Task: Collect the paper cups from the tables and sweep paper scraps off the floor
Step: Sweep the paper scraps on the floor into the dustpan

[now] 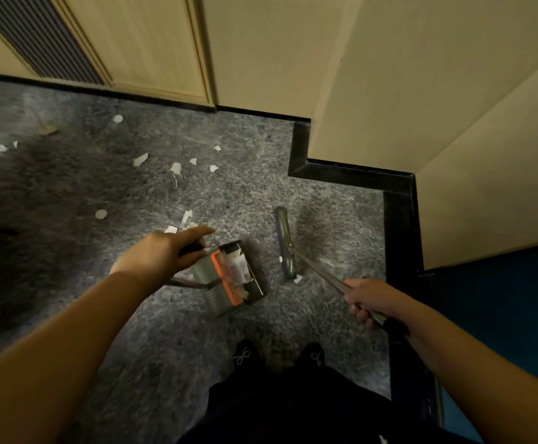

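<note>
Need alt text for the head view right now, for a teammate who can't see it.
A person stands on grey carpet, the left hand gripping a dustpan holding paper and the right hand gripping a broom. White paper scraps lie ahead.

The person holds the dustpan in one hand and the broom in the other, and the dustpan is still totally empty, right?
Not quite. The left hand does hold the dustpan and the right hand the broom, but the dustpan is not empty: the head view shows white paper scraps already lying in it. More scraps are scattered on the carpet.
</note>
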Motion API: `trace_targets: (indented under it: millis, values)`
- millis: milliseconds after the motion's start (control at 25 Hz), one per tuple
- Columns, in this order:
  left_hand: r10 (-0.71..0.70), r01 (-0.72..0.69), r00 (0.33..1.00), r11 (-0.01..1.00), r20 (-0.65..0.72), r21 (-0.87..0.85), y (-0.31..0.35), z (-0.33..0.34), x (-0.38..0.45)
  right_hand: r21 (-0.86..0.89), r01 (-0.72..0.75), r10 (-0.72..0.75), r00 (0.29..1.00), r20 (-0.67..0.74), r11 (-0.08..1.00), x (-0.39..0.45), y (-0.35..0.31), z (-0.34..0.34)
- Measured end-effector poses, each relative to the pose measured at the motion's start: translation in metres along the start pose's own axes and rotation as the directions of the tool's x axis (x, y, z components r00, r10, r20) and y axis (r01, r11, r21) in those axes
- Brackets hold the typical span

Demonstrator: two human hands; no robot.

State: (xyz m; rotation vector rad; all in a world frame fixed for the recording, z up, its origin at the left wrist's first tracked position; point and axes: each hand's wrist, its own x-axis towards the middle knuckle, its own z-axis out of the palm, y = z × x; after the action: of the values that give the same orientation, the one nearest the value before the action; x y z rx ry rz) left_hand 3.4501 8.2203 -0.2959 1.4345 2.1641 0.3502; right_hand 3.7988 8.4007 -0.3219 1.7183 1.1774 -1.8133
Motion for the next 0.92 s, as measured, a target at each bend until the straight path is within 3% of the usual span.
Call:
trace_targets:
  millis: [440,560,760,920]
  values:
    - [-0.118,0.121,0.991,0.991,-0.061,0.049,-0.052,-0.015,-0.025,-0.111,-0.003,-0.015,0.987,-0.158,0.994,0.016,0.005,0.014]
    - [-0.155,0.157,0.987,0.986,-0.046,0.055,-0.061,-0.012,-0.029,-0.241,-0.017,-0.018,0.990,-0.140,0.970,0.035,0.010,0.024]
    - [-0.217,0.225,0.973,0.968,-0.084,0.107,-0.070,-0.006,-0.033,-0.123,-0.058,0.051,0.997,-0.059,0.991,0.060,0.000,0.060]
    - [-0.258,0.267,0.957,0.962,-0.130,0.054,-0.078,-0.011,-0.043,-0.167,-0.001,0.004,1.000,0.019,0.986,0.072,-0.015,0.096]
